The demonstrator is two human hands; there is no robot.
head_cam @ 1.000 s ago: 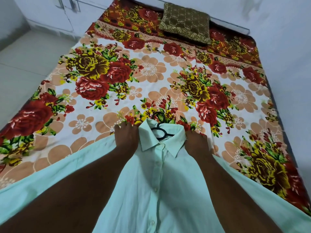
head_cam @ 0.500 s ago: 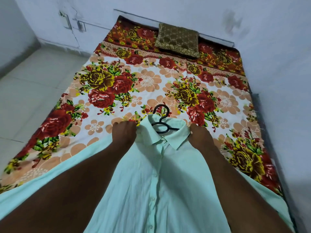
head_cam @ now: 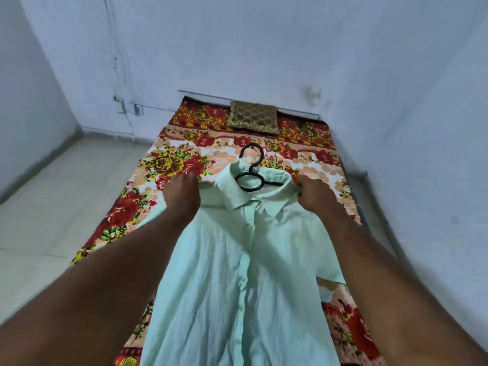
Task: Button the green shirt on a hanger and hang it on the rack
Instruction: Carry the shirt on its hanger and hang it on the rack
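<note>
The pale green shirt [head_cam: 237, 273] is lifted off the bed and hangs down toward me, its front placket closed with buttons in a row. A black hanger [head_cam: 250, 170] sits inside the collar, its hook sticking up above it. My left hand [head_cam: 182, 192] grips the shirt's left shoulder. On the other side my right hand [head_cam: 313, 192] grips the right shoulder beside the collar. No rack is in view.
Below the shirt lies a bed with a floral sheet [head_cam: 184, 165] and a brown cushion [head_cam: 253, 120] at its head. White walls stand behind and to the right. Pale tiled floor [head_cam: 66, 194] lies to the left.
Both hands have raised the shirt by its shoulders off the bed. The sleeves have swung in and the cloth now hangs. My view has tilted up toward the wall.
</note>
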